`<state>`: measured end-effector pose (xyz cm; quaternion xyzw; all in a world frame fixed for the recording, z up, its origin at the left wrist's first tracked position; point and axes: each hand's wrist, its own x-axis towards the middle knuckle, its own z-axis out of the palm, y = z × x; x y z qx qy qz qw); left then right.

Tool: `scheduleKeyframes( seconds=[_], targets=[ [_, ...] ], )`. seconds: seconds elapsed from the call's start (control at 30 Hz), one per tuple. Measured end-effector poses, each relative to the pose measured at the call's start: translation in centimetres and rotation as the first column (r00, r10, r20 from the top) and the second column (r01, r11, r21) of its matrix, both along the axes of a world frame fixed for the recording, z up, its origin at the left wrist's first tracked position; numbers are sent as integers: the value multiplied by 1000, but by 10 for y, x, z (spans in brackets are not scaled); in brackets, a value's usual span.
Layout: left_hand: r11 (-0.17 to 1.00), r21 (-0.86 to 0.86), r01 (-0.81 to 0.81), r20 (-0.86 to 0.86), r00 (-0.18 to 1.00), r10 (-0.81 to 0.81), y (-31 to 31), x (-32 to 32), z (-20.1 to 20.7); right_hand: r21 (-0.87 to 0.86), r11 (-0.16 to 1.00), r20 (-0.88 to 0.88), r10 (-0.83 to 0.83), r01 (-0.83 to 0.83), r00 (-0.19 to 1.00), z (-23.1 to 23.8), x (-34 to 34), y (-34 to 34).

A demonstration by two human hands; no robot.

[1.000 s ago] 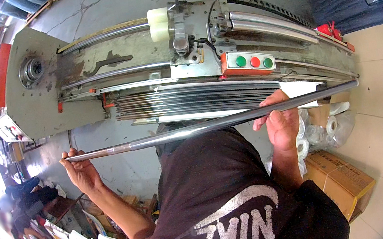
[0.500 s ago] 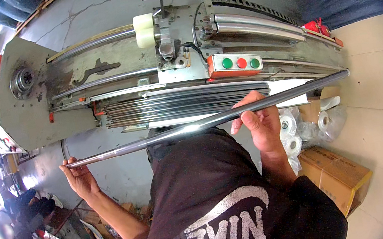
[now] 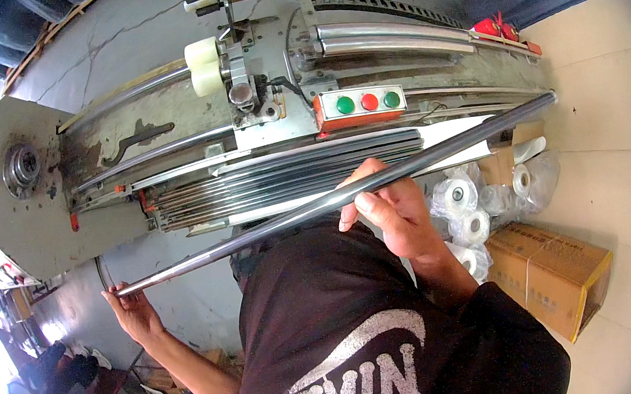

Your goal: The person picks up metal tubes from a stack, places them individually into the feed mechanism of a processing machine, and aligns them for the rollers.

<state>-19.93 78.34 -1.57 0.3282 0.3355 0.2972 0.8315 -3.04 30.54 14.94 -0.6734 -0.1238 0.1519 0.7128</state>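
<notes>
A long dark shiny tube [image 3: 256, 233] slants across my body, its left end low and its right end high near the tiled floor. My left hand [image 3: 136, 312] pinches its left tip between thumb and fingers. Farther right, my right hand [image 3: 392, 214] grips the tube past its middle, the thumb in front and fingers behind. Beyond the tube lies a row of several similar dark rods [image 3: 288, 175], side by side on white sheeting along the machine's near edge.
The long grey machine [image 3: 38, 228] spans the far side, with a control box [image 3: 360, 107] of green and red buttons. White rollers [image 3: 205, 66] stand on its carriage. Plastic-wrapped rolls [image 3: 456, 195] and a cardboard box [image 3: 543, 278] sit at right. Papers and clutter fill the lower left.
The view has shifted, so the machine appears farther left. My right hand has slid a little left along the tube, and the tube slants more steeply. Both hands still hold it.
</notes>
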Motion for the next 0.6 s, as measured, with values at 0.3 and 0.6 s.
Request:
scheduleKeyframes(
  seconds=[0.3, 0.6],
  targets=[
    [1000, -9, -23, -26, 999, 22, 0, 1, 1, -25, 997, -56, -80, 78, 995, -5, 3, 2],
    [992, 124, -32, -95, 995, 44, -11, 12, 5, 62, 977, -356, -170, 205, 919, -52, 12, -3]
  ],
)
